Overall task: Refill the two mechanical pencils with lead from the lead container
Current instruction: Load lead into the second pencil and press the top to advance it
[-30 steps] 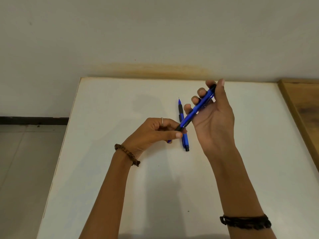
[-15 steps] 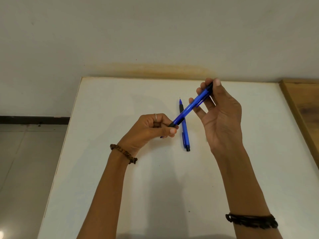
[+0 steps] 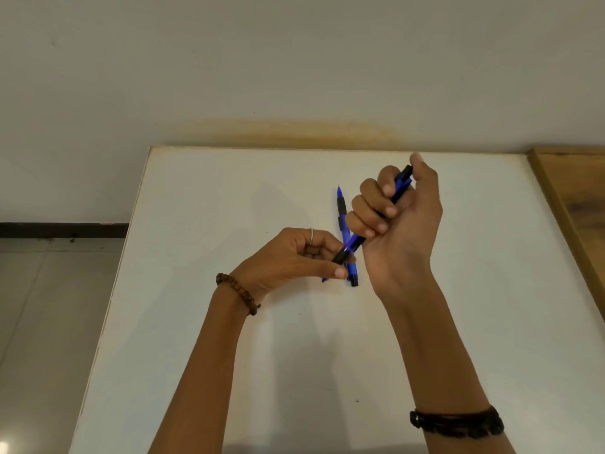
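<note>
White counter (image 3: 491,290) fills most of the view, its far edge against a pale wall (image 3: 294,60) with a yellowish stain just above the edge. Wood surface (image 3: 576,208) adjoins the counter on the right. Both forearms reach in from below. The right hand (image 3: 397,221) is raised, fingers curled in a closed grip round the upper barrel of a blue pencil (image 3: 355,242), thumb at its black cap. The left hand (image 3: 294,257) pinches that pencil's black lower end between thumb and fingers. A second pencil (image 3: 341,211) lies on the counter beneath them, tip toward the wall. A beaded bracelet (image 3: 239,291) circles the left wrist, a dark band (image 3: 458,422) the right.
</note>
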